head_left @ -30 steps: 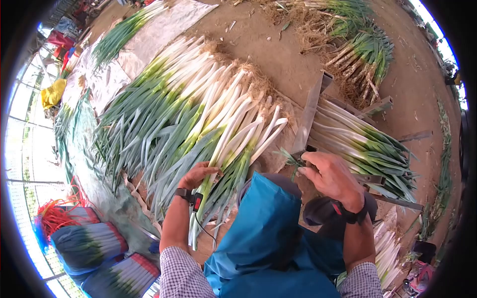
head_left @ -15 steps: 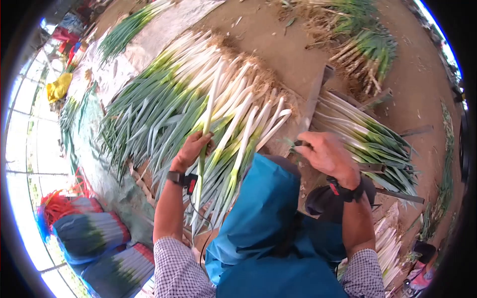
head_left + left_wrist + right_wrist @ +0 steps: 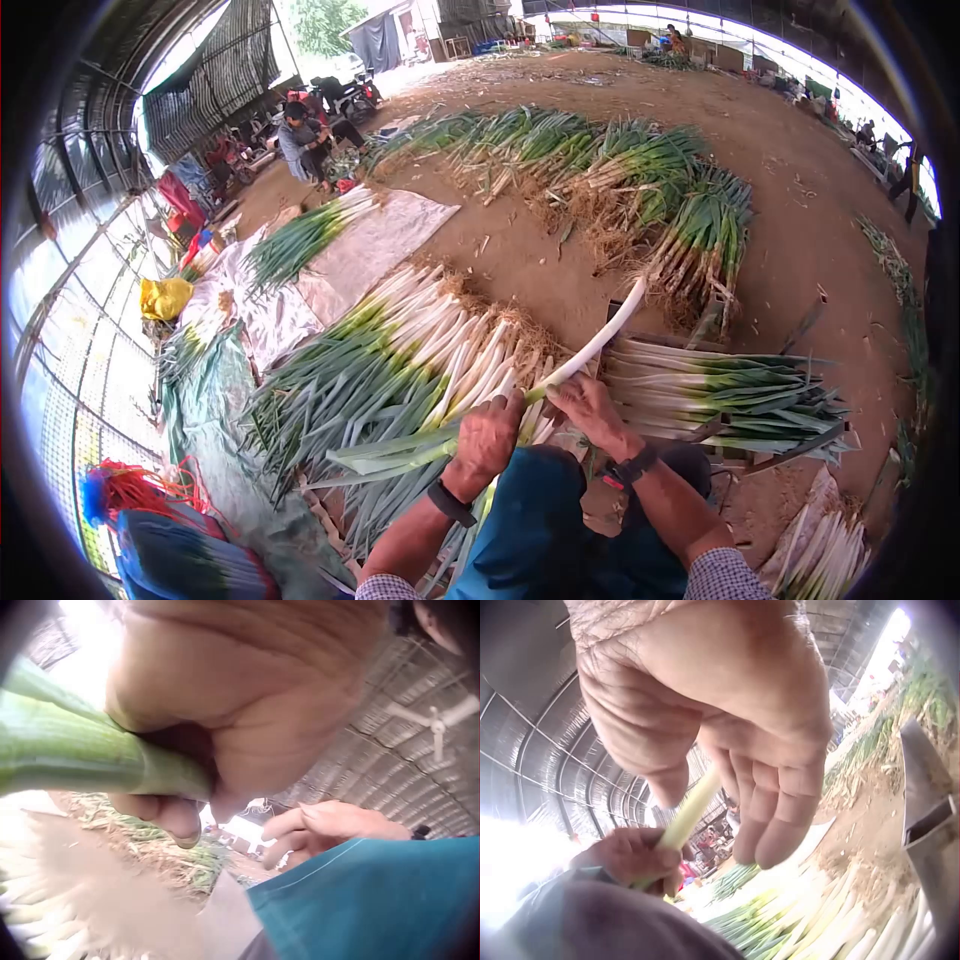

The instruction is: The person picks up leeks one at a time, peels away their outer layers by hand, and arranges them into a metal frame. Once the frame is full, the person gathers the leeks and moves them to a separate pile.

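My left hand (image 3: 488, 437) grips a single leek (image 3: 608, 332) around its green part, fingers curled about the stalk in the left wrist view. The white shaft points up and away to the right, bending slightly, and green leaves trail to the left. Right beside it, my right hand (image 3: 597, 410) is at the shaft where green turns white. In the right wrist view its fingers (image 3: 772, 799) are fairly straight, with the thumb apart and the stalk passing between. A broad pile of leeks (image 3: 400, 350), roots outward, lies under and beyond my left hand.
A metal frame (image 3: 922, 787) at the right holds a stack of cleaned leeks (image 3: 720, 390). Unpeeled leeks with brown roots (image 3: 705, 230) lie in a row farther off. A green sheet (image 3: 215, 400) covers the ground at left, near red ties (image 3: 150, 490). A person (image 3: 305, 145) sits in the distance.
My left hand has lifted the leek off the pile and swung it right, across in front of me. The right hand has come in to the shaft. The view has tilted up.
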Demonstrator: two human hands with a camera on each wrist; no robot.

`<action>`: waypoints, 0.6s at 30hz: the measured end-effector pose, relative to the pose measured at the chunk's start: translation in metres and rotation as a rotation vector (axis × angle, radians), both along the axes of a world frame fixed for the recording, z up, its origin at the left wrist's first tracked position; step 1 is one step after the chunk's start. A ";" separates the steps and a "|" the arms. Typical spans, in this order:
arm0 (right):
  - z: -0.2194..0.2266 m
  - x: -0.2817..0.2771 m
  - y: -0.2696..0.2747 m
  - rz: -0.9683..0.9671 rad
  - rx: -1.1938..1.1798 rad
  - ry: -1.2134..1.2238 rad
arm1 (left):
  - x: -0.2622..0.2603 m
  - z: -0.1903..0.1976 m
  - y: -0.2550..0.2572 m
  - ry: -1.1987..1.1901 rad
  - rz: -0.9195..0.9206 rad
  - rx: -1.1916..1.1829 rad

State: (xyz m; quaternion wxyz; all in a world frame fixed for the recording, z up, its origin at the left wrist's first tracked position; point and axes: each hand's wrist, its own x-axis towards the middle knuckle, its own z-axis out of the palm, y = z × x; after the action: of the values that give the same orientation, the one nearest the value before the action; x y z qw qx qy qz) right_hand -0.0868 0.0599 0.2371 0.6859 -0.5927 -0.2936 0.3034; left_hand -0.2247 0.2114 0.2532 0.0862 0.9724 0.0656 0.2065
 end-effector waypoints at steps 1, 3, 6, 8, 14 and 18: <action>0.004 -0.001 -0.002 -0.035 0.022 0.141 | 0.001 0.004 -0.005 -0.015 0.000 0.059; 0.008 -0.004 -0.011 -0.067 0.073 0.239 | -0.002 0.008 -0.014 -0.038 -0.002 0.173; 0.004 -0.001 -0.017 -0.070 0.172 0.260 | -0.008 0.009 -0.017 0.020 -0.025 0.163; 0.002 0.007 -0.021 -0.078 0.256 0.238 | -0.015 -0.001 -0.007 0.114 0.002 -0.059; 0.010 0.018 -0.033 -0.056 0.246 0.245 | -0.022 -0.012 0.008 0.239 0.013 -0.267; 0.004 0.004 -0.022 -0.119 0.155 0.293 | -0.003 -0.014 -0.017 0.073 0.097 0.020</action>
State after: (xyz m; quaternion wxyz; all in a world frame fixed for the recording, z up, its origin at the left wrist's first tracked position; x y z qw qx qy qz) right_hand -0.0831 0.0378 0.2409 0.7816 -0.5040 -0.1774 0.3220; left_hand -0.2275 0.1941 0.2391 0.0639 0.9758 0.1138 0.1756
